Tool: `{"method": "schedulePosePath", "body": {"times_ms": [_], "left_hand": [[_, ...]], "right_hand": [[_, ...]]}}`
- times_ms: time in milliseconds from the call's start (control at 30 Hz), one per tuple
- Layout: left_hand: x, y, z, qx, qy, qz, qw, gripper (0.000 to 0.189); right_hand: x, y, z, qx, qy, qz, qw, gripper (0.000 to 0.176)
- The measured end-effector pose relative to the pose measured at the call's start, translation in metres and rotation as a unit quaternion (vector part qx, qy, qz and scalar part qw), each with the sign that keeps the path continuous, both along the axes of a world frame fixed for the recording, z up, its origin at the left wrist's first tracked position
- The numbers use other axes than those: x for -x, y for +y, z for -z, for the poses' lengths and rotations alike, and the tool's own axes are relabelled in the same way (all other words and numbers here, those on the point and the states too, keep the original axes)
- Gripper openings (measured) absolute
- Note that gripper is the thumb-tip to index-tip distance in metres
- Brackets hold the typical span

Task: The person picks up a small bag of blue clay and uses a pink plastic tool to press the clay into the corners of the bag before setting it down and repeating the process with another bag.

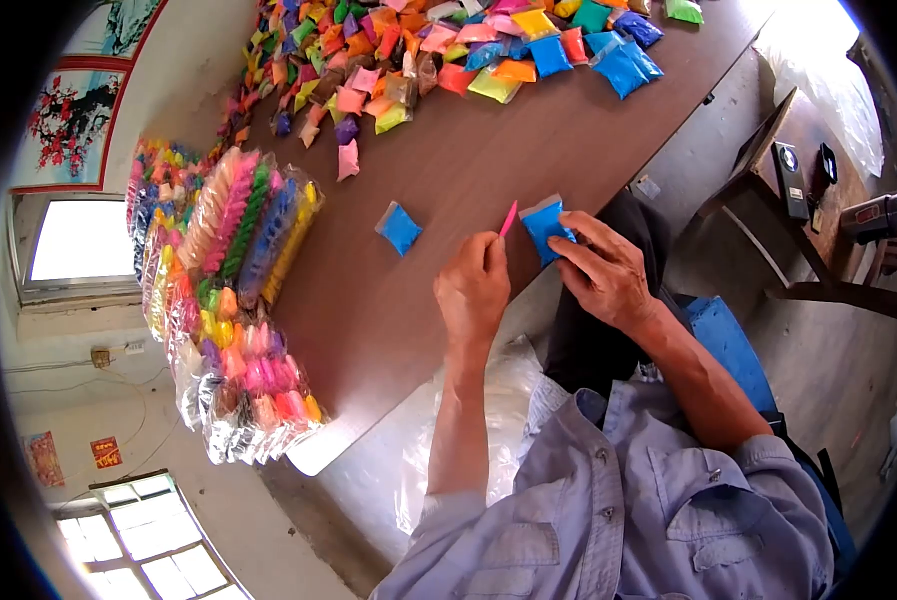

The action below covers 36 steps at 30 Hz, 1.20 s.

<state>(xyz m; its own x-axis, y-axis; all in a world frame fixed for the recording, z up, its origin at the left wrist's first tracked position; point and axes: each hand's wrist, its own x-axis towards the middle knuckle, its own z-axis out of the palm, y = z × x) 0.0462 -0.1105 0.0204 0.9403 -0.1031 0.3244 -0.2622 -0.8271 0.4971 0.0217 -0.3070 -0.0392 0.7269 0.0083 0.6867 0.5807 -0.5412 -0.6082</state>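
My left hand (473, 285) is closed in a fist around a thin pink stick (509, 218), whose pointed end sticks up past the fingers. My right hand (605, 265) pinches a small clear bag of blue modelling clay (545, 228) by its right side, between thumb and fingers. The stick and the bag are close together at the table's near edge, with a small gap between them. Another small blue clay packet (400, 229) lies on the brown table (438, 160), to the left of my left hand.
A heap of colourful small packets (388, 75) covers the table's far side. Large clear bags of sorted coloured packets (238, 230) are stacked at the left end. On the right, a wooden stool (818, 190) carries a dark device (790, 180) and other items.
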Motion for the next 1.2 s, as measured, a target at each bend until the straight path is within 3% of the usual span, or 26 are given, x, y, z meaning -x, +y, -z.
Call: {"method": "schedulePosePath", "body": {"times_ms": [133, 267, 467, 767, 1067, 1133, 1200], "left_hand": [[0.018, -0.013, -0.015, 0.099, 0.059, 0.004, 0.993, 0.011], [0.024, -0.013, 0.003, 0.076, 0.020, 0.042, 0.996, 0.011], [0.009, 0.006, 0.009, 0.037, 0.006, -0.030, 0.999, 0.006], [0.035, 0.051, 0.005, 0.106, -0.029, -0.105, 0.988, 0.008], [0.051, -0.014, 0.005, 0.199, -0.008, -0.001, 0.980, 0.008], [0.047, -0.019, 0.006, 0.192, 0.011, -0.004, 0.981, 0.006], [0.040, -0.016, 0.011, 0.102, -0.001, -0.023, 0.995, 0.004]], "right_hand": [[0.000, -0.002, -0.006, 0.017, 0.001, -0.001, 1.000, 0.042], [-0.001, 0.000, -0.005, 0.014, 0.010, -0.002, 1.000, 0.042], [-0.002, 0.002, -0.001, 0.010, 0.010, 0.003, 1.000, 0.040], [-0.002, 0.001, -0.007, 0.004, 0.039, -0.006, 0.999, 0.036], [-0.007, -0.007, -0.028, 0.075, 0.069, -0.029, 0.994, 0.043], [-0.007, -0.007, -0.028, 0.084, 0.071, -0.028, 0.994, 0.044], [-0.005, -0.004, -0.026, 0.070, 0.090, -0.019, 0.993, 0.045]]}}
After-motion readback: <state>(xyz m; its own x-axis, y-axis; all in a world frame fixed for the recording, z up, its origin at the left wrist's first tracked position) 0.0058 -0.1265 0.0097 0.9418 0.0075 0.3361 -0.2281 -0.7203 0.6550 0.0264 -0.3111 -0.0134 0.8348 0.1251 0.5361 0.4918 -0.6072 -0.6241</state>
